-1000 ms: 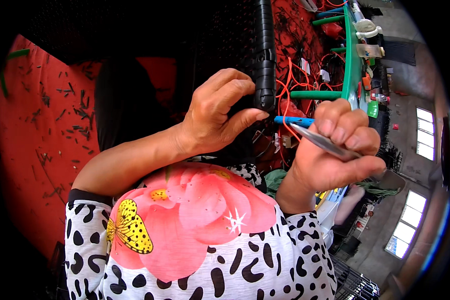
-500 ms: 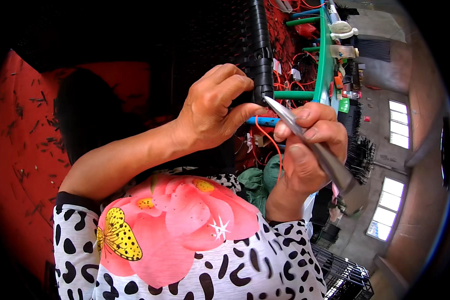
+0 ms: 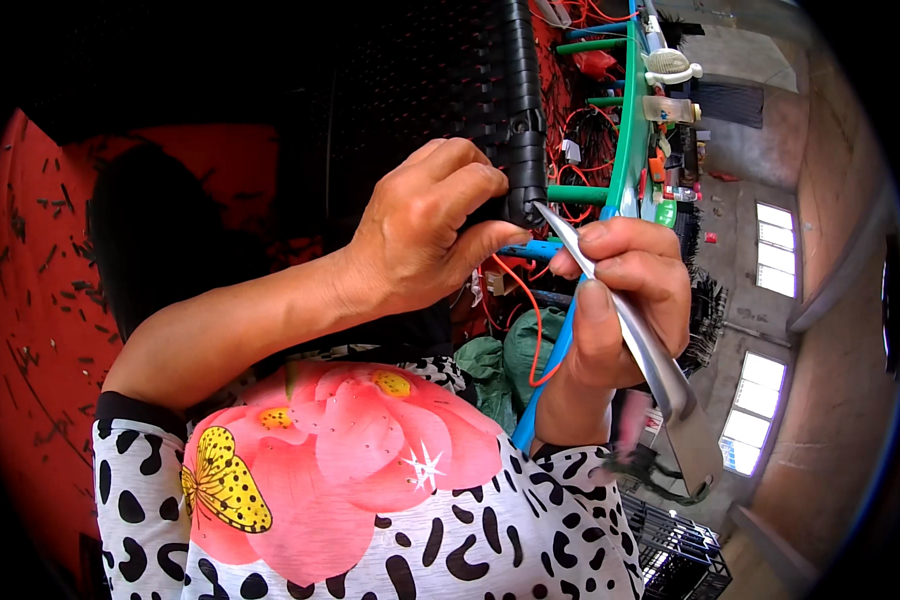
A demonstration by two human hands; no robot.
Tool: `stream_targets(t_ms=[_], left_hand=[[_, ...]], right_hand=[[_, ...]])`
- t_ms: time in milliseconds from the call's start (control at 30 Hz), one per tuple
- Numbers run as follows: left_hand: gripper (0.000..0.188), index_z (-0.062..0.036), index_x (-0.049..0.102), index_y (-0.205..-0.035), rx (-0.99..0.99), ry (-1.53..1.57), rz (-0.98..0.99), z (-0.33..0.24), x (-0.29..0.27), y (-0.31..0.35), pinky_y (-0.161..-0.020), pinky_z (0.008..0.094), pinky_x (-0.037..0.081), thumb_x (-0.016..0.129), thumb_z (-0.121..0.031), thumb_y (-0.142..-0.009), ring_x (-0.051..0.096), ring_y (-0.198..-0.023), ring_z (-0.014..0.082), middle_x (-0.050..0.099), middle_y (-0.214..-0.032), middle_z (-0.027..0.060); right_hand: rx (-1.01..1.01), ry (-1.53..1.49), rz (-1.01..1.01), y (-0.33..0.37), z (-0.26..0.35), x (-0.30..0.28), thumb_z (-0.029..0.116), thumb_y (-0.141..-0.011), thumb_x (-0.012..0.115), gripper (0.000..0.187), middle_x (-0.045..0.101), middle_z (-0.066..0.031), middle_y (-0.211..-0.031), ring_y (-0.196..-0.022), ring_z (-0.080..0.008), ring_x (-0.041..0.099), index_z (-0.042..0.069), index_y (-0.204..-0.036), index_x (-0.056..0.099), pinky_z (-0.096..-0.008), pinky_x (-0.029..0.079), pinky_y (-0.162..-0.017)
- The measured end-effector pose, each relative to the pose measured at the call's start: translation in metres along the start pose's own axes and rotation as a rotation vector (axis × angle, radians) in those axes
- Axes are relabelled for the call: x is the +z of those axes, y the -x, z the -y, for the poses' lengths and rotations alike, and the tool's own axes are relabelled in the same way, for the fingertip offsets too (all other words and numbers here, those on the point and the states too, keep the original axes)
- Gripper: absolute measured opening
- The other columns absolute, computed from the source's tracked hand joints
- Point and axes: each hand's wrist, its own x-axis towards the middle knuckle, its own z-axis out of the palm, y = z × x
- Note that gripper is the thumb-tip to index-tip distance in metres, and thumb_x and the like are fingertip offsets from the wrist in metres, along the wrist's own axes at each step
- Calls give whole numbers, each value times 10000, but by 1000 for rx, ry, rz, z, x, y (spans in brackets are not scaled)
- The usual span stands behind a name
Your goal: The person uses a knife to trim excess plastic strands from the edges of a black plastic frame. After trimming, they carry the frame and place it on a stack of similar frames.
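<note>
A dark woven panel (image 3: 425, 100) of flat black strips stands before me, its right edge a frame bar (image 3: 525, 105) wrapped in black strip. At the bar's lower end, my left hand (image 3: 425, 225) is closed round the corner, thumb below and fingers above; some fingertips are hidden. My right hand (image 3: 630, 290) grips a slim steel awl (image 3: 635, 325), thumb on one side and fingers on the other. Its pointed tip meets the wrapping at the bar's end, close to my left thumb. The awl's broad flat tail sticks out past the palm, toward the lower right.
To the right runs a green rail (image 3: 625, 150) with crossbars. An orange cord (image 3: 540, 340) hangs near my right wrist, beside green sacks (image 3: 530, 350). Black strip scraps lie on the red floor (image 3: 50, 300). A black wire crate (image 3: 680, 560) stands at lower right.
The awl has tilted steeper, its tail swinging down and its broad face turning into view. Its tip stays at the bar's end. My left hand keeps its hold.
</note>
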Motion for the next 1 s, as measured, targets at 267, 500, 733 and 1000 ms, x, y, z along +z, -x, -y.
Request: stream_targets(t_ms=[267,500,733,1000], left_hand=[[312,-3,570,-875,-8,-3,1,0,-1,1,-628,374,453,753,-162,-679,542,-738,314,540,-808,129],[323,20,562,-875,30,-14,2,1,2,-1,-620,354,462,755,-169,-698,552,-728,310,540,-812,150],[328,31,555,-868,36,-48,9,3,0,-4,-615,347,463,757,-170,-706,550,-713,311,540,-808,163],[327,31,555,-857,14,-29,-7,4,6,-11,-611,344,457,761,-171,-704,543,-698,308,545,-795,157]], right_hand=[[11,40,2,2,-2,1,-20,-726,623,132,595,-157,-871,-652,-173,609,-2,-802,517,-285,530,-631],[-4,87,-3,3,-1,0,-23,-706,630,144,595,-155,-857,-648,-185,604,0,-794,518,-300,523,-634],[-184,47,86,-25,-17,-1,-27,-667,594,111,583,-147,-779,-724,-268,596,-4,-735,510,-335,496,-664],[8,-648,-72,-38,-50,16,122,-902,500,135,484,-110,-778,-666,-176,497,0,-872,448,-352,459,-663]])
